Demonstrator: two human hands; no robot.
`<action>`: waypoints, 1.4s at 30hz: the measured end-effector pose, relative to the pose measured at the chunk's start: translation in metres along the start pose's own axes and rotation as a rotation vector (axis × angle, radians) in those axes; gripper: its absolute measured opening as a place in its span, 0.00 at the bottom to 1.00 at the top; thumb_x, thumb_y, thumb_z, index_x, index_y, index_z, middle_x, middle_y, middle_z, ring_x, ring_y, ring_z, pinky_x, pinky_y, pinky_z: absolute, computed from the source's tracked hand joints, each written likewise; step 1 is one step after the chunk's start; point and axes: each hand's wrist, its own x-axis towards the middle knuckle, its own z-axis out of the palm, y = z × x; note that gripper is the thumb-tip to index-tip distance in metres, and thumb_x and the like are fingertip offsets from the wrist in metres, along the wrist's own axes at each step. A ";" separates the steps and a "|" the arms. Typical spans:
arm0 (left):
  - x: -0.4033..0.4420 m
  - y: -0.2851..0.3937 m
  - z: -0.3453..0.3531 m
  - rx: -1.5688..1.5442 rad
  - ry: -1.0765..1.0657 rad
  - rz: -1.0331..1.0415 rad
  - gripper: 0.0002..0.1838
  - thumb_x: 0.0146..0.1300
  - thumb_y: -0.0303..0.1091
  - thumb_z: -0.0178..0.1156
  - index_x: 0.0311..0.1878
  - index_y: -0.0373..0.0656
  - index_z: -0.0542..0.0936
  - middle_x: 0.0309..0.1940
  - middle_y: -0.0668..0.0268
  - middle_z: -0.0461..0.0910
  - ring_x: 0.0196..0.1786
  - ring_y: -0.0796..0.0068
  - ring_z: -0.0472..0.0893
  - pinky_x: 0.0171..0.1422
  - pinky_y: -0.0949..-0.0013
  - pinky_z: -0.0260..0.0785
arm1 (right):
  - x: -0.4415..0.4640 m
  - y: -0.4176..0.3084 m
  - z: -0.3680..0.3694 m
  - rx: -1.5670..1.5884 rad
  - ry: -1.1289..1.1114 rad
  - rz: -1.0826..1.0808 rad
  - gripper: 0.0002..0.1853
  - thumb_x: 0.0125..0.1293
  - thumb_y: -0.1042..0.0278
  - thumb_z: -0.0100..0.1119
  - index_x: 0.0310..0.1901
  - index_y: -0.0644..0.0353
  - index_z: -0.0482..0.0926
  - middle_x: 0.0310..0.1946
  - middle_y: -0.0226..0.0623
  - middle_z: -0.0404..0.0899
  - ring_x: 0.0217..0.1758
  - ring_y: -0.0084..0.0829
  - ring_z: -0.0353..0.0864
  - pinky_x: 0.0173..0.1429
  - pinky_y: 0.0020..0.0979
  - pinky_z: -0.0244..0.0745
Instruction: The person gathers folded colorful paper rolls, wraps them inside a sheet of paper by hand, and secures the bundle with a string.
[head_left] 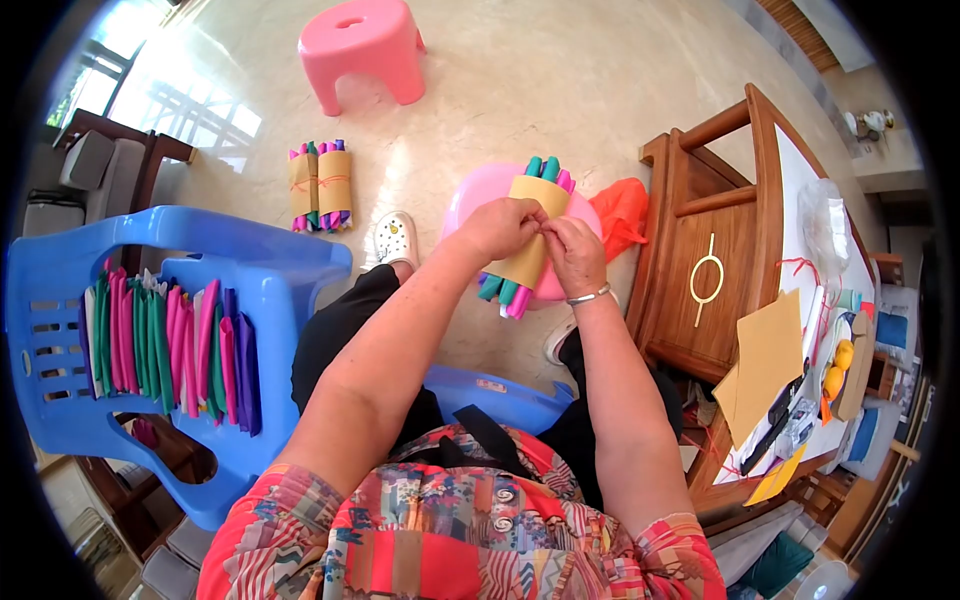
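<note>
- At the bottom of the frame: patterned shirt [430, 545], with both forearms extending toward the centre.
- Left of the frame: blue plastic chair [190, 228], carrying a row of green, pink, white and purple pieces [150, 340].
- Centre: left hand [505, 228], fingers pressed together against the brown paper band [537, 190].
- Right of it, just beside: right hand [578, 258], thumb and fingers pinched together over the band; anything between the fingertips is too small to tell.
- Beneath both hands: coloured bundle [522, 268], tilted, lying on a pink stool [467, 195]; the band encircles its middle, ends protruding.
- Right of the stool: red-orange bag [622, 215], near the wooden furniture [690, 250].
- Right of the frame: white-topped surface [795, 170], holding brown sheets [770, 340] and orange round items [838, 370].
- Upper left: two banded bundles [334, 185], side by side on the floor [500, 80].
- Top, left of centre: second pink stool [360, 50], upright.
</note>
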 end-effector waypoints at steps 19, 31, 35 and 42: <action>0.000 0.003 -0.003 0.258 0.047 -0.019 0.13 0.64 0.41 0.54 0.38 0.45 0.84 0.36 0.54 0.86 0.41 0.50 0.85 0.50 0.52 0.76 | -0.008 0.001 -0.004 0.075 -0.061 0.204 0.07 0.58 0.70 0.71 0.32 0.60 0.81 0.29 0.38 0.82 0.33 0.40 0.82 0.37 0.36 0.78; -0.008 -0.003 -0.020 0.197 0.013 -0.114 0.16 0.65 0.44 0.56 0.40 0.43 0.84 0.37 0.56 0.86 0.44 0.55 0.85 0.53 0.57 0.76 | -0.028 0.022 -0.002 0.317 -0.105 0.515 0.12 0.61 0.65 0.73 0.40 0.63 0.83 0.32 0.35 0.84 0.33 0.27 0.83 0.38 0.30 0.79; -0.004 -0.012 -0.028 0.070 0.139 -0.269 0.22 0.66 0.52 0.58 0.43 0.40 0.84 0.38 0.56 0.86 0.45 0.58 0.85 0.54 0.61 0.76 | -0.027 0.025 0.005 0.586 -0.055 0.957 0.30 0.65 0.50 0.71 0.58 0.63 0.75 0.39 0.34 0.84 0.37 0.25 0.83 0.39 0.28 0.79; 0.011 -0.048 0.024 -0.340 0.129 -0.256 0.33 0.73 0.57 0.47 0.70 0.41 0.72 0.51 0.49 0.84 0.52 0.54 0.84 0.58 0.58 0.76 | -0.004 -0.003 -0.005 0.932 -0.315 1.339 0.41 0.65 0.35 0.65 0.67 0.61 0.68 0.54 0.38 0.80 0.49 0.28 0.83 0.50 0.35 0.80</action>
